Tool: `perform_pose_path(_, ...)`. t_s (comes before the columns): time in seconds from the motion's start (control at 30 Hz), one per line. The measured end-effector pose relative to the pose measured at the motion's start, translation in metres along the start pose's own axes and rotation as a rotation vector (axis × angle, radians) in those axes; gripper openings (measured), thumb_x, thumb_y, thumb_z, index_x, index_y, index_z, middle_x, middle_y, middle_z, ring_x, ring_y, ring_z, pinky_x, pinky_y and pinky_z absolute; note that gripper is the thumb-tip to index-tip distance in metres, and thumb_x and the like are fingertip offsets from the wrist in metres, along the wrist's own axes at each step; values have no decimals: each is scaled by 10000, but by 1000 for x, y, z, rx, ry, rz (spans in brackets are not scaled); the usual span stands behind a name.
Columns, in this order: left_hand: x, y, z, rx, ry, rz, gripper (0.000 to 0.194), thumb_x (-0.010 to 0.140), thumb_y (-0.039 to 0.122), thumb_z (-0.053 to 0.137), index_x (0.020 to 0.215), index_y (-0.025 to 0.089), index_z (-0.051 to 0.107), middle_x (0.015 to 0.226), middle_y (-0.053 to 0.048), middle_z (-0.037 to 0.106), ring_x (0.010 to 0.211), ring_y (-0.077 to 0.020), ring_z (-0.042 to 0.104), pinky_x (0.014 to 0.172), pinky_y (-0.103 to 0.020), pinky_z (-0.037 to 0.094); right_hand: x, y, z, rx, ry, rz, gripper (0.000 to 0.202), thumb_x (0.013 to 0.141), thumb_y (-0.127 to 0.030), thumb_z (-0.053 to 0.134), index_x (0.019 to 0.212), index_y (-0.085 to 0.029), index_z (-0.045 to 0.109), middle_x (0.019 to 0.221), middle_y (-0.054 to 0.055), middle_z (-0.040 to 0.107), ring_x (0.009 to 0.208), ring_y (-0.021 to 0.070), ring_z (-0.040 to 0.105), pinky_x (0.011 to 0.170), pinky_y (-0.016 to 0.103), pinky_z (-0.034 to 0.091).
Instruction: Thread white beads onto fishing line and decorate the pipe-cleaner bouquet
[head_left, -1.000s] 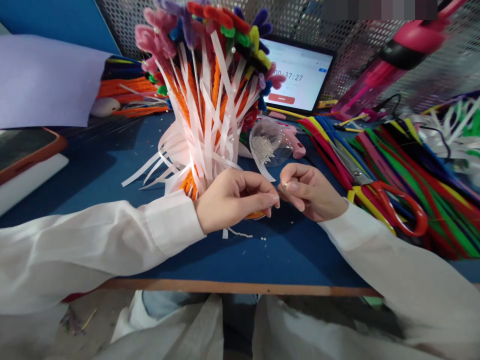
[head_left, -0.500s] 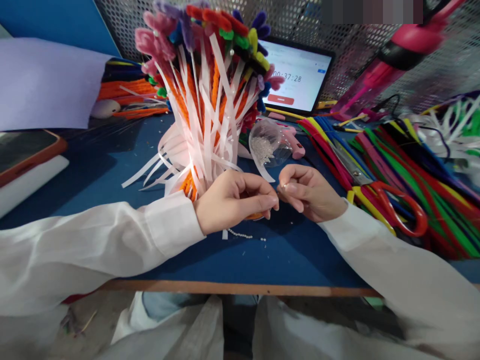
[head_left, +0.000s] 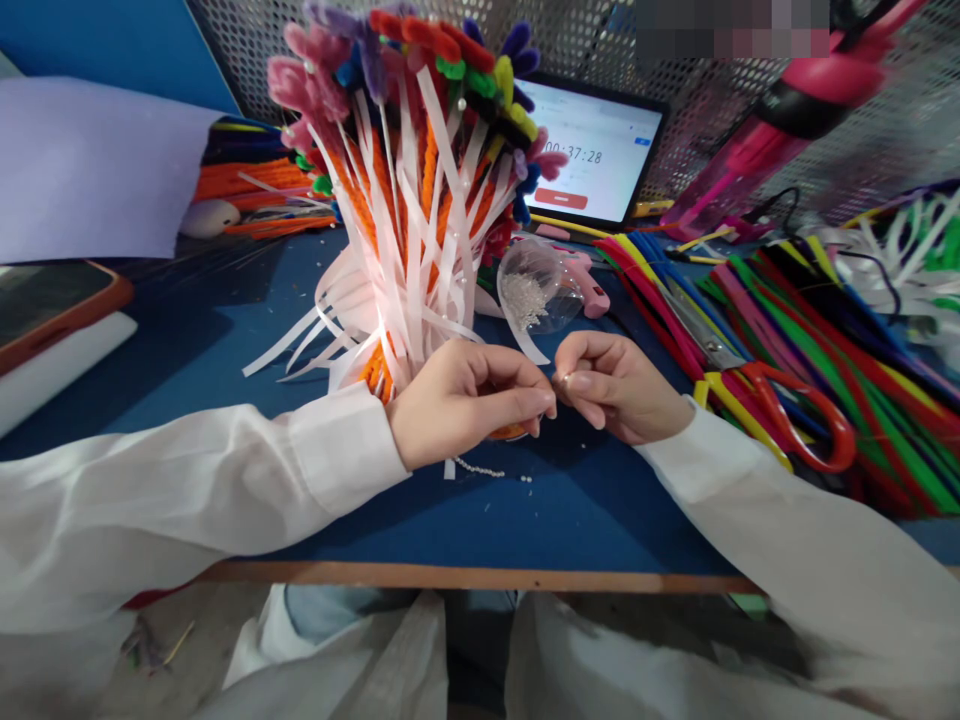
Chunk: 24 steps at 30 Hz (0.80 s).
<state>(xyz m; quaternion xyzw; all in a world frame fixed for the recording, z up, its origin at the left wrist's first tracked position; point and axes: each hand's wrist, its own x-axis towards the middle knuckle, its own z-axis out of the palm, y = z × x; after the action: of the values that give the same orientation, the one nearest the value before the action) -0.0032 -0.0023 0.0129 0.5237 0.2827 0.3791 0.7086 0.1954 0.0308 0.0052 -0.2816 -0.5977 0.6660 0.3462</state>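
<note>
My left hand (head_left: 476,400) is closed in a pinch over the table, and I cannot make out what its fingertips hold. Close by on the right, my right hand (head_left: 622,390) pinches a tiny pale bead (head_left: 565,380) between thumb and finger. The two sets of fingertips nearly meet. Below them a short string of white pearl beads (head_left: 480,468) and a few loose beads (head_left: 526,479) lie on the blue table. Just beyond my hands is a clear cup (head_left: 553,290) lying tipped, with small pearl beads in it. An orange round thing under my left fingers is mostly hidden.
Behind my left hand stands a bouquet of pipe-cleaner flowers (head_left: 420,200) with white ribbons. At right, orange-handled scissors (head_left: 814,420) lie on bundles of pipe cleaners (head_left: 862,350). A pink glue gun (head_left: 592,290), tablet (head_left: 600,150), phone (head_left: 60,305) and pink bottle (head_left: 757,150) surround the work area.
Both hands stay almost in place. The right fingertips have shifted very slightly to the left with the bead.
</note>
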Motion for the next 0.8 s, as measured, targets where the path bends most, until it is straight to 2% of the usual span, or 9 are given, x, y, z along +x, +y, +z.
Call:
perform_pose_path(0.17, 0, 1, 0, -27, 34, -11, 270, 735, 304, 818, 743, 74, 677, 613, -23, 640, 510, -54, 529, 494, -179, 402, 0, -1, 0, 36, -9, -18, 157, 786, -272, 791, 757, -174, 672, 486, -88, 562, 349, 5, 426, 407, 118, 366)
perform_pose_path(0.43, 0, 1, 1, 40, 75, 32, 276, 724, 314, 828, 725, 79, 682, 596, -15, 647, 488, -50, 524, 464, -167, 407, -2, -2, 2, -39, 11, -16, 189, 771, -310, 805, 754, -173, 677, 473, -72, 579, 348, 26, 443, 383, 139, 367)
perform_pose_path(0.67, 1, -1, 0, 90, 132, 61, 215, 703, 275, 846, 765, 101, 736, 624, -12, 695, 548, -65, 612, 531, -148, 505, -3, 1, 0, -109, 32, -154, 50, 795, -217, 782, 806, -200, 736, 519, -64, 616, 378, 33, 506, 391, 145, 382)
perform_pose_path(0.8, 1, -1, -1, 157, 161, 97, 207, 715, 290, 837, 760, 108, 750, 641, -24, 715, 582, -85, 649, 570, -160, 543, -6, 2, -1, -211, 79, -233, 53, 792, -187, 779, 834, -217, 769, 553, -47, 656, 400, 44, 546, 383, 151, 379)
